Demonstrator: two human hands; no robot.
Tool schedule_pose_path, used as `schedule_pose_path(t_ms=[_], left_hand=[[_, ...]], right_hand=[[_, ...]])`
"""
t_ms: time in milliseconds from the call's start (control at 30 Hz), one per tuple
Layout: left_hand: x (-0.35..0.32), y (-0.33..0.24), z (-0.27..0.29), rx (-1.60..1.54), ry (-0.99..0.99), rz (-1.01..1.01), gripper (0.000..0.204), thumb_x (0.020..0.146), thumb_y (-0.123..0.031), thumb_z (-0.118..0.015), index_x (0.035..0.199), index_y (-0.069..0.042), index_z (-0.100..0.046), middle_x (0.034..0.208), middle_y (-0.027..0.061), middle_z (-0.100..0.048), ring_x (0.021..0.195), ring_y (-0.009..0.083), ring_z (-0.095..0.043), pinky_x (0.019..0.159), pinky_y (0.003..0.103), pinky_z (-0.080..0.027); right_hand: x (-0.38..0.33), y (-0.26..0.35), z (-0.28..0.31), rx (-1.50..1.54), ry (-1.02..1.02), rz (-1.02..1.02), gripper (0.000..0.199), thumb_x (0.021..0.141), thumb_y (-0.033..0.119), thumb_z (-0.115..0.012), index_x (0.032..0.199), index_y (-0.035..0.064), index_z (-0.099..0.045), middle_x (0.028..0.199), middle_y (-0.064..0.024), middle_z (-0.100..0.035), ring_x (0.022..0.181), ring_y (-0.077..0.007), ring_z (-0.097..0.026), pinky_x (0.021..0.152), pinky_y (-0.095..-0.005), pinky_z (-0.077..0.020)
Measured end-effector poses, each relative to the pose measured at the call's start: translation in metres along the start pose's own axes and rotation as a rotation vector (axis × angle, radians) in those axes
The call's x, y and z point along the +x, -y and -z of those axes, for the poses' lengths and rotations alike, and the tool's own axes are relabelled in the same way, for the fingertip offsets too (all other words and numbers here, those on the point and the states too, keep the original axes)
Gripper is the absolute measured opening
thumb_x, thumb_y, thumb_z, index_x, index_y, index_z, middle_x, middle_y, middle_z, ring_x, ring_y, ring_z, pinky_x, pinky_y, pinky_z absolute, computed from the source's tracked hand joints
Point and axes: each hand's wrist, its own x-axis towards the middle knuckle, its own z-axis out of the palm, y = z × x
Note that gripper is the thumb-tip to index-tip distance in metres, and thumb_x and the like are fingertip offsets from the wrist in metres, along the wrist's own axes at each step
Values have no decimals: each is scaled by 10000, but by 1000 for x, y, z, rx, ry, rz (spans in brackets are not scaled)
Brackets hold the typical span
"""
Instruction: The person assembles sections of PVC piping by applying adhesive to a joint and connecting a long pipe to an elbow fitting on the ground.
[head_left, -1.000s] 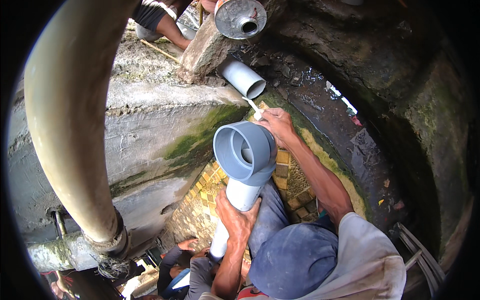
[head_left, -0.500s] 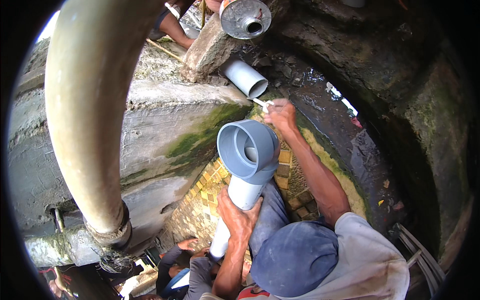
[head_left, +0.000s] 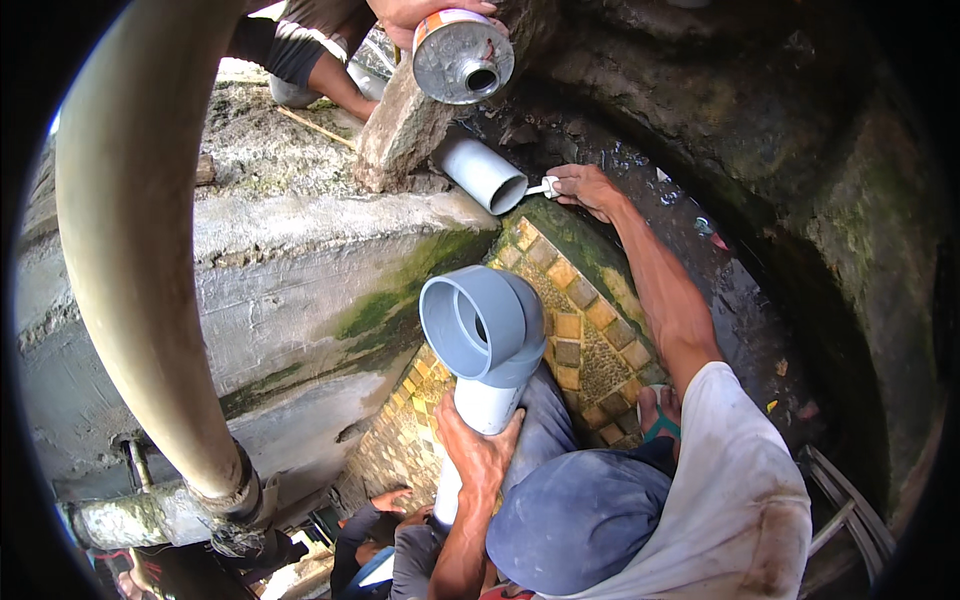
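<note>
Clamping a co-worker's left hand [head_left: 480, 455] round the white stem, keeping the grey elbow pipe [head_left: 485, 330] upright and ready, pinching a small brush [head_left: 545, 187] in the right hand [head_left: 585, 185] against the white wall pipe [head_left: 485, 175], with another hand [head_left: 420, 12] tilting a metal can [head_left: 462, 58] within reach, own grip not showing.

Head: is wearing a rounded blue fabric cap [head_left: 580, 520].
Torso: is wearing a stained white short-sleeved shirt [head_left: 745, 500].
Foot: is wearing a teal-strapped sandal [head_left: 660, 425].

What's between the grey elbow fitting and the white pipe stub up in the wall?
Head view: mossy concrete ledge and the top of the tiled slope, nothing else.
</note>
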Motion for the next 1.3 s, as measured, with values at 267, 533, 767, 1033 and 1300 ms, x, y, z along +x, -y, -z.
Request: schedule_pose_path(t_ms=[267, 533, 767, 1033, 1300], left_hand=[[1, 1, 1, -18, 17, 27, 1074, 622, -225, -1021, 1472, 30, -417, 1328, 260, -541, 1249, 430, -569, 1068, 543, -469], [3, 6, 1, -5, -47, -90, 1043, 614, -221, -1021, 1445, 27, -439, 1293, 278, -564, 1214, 449, -577, 1048, 557, -460], [0, 14, 0, -56, -69, -182, 1045, 624, -219, -1018, 1446, 41, -427, 1249, 282, -588, 1134, 476, -593, 976, 583, -458], [1, 28, -2, -30, -56, -177, 1069, 618, -262, -1025, 1449, 61, -436, 1263, 271, -590, 1155, 467, -606, 988, 578, -475], [9, 46, -1, -120, -14, -183, 1004, 630, -274, -999, 1429, 35, -476, 1248, 247, -607, 1187, 439, -607, 1015, 565, -472]], right_hand=[[-40, 15, 3, 45, -171, 272, 433, 998, 66, -731, 1413, -15, -639, 1281, -134, -738, 1114, -184, -721, 956, -323, -591], [-81, 113, -122, -1001, -104, 1142, 334, 899, 36, -767, 1226, 1, -709, 1199, -232, -721, 971, -314, -727, 932, -394, -622], [-58, 124, -156, -1363, -74, 1345, 195, 763, -78, -680, 955, -47, -664, 902, -232, -697, 902, -406, -691, 891, -481, -573], [-237, 222, -126, -1027, -547, 1209, 416, 831, -49, -819, 1224, 24, -705, 1240, -161, -742, 1104, -355, -700, 947, -435, -576], [-187, 238, -144, -1219, -387, 1495, 369, 813, -70, -813, 1154, -7, -684, 1138, -190, -718, 1100, -394, -677, 958, -471, -551]])
